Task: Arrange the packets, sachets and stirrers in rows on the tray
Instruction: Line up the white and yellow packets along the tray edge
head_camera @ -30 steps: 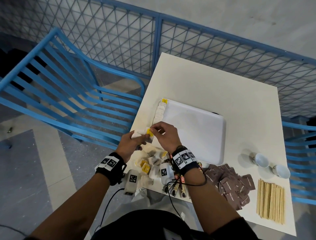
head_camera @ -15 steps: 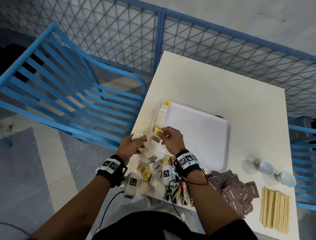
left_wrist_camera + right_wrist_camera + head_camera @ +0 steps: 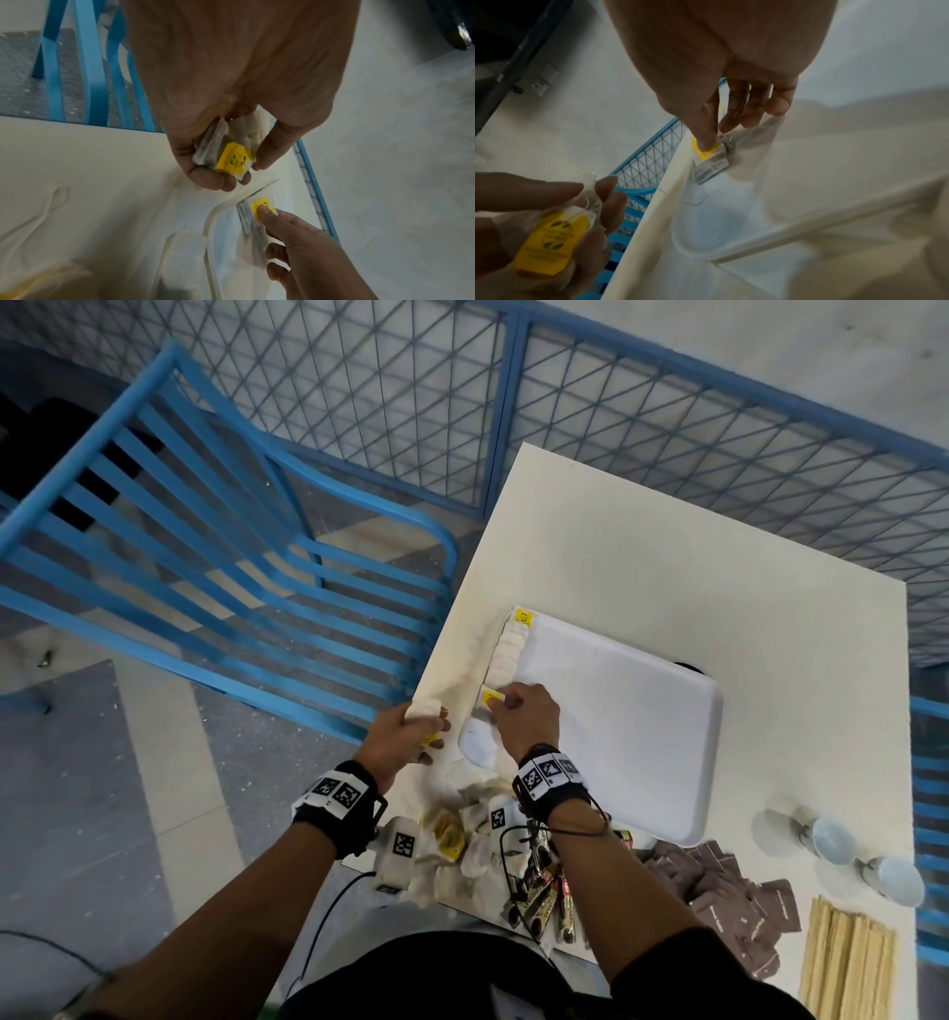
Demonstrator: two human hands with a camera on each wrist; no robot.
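A white tray (image 3: pixel 631 711) lies on the cream table. Along the tray's left rim runs a row of clear tea sachets (image 3: pixel 506 649) with yellow tags. My right hand (image 3: pixel 500 706) pinches one sachet (image 3: pixel 713 164) by its yellow tag (image 3: pixel 260 208) and holds it down on the tray at the near end of that row. Just left of the tray, over the table's edge, my left hand (image 3: pixel 431 724) grips a small stack of the same sachets (image 3: pixel 228 154). The two hands are apart.
Loose sachets (image 3: pixel 462 839) lie piled at the table's near edge, with dark stick sachets (image 3: pixel 544 896) beside them. Brown packets (image 3: pixel 719 880), wooden stirrers (image 3: pixel 847 963) and two small white cups (image 3: pixel 834 839) sit to the right. A blue chair (image 3: pixel 231 588) stands left of the table.
My right hand drew one sachet off the left hand's stack and carried it forward and right onto the tray's left edge. The left hand kept its stack beside the tray.
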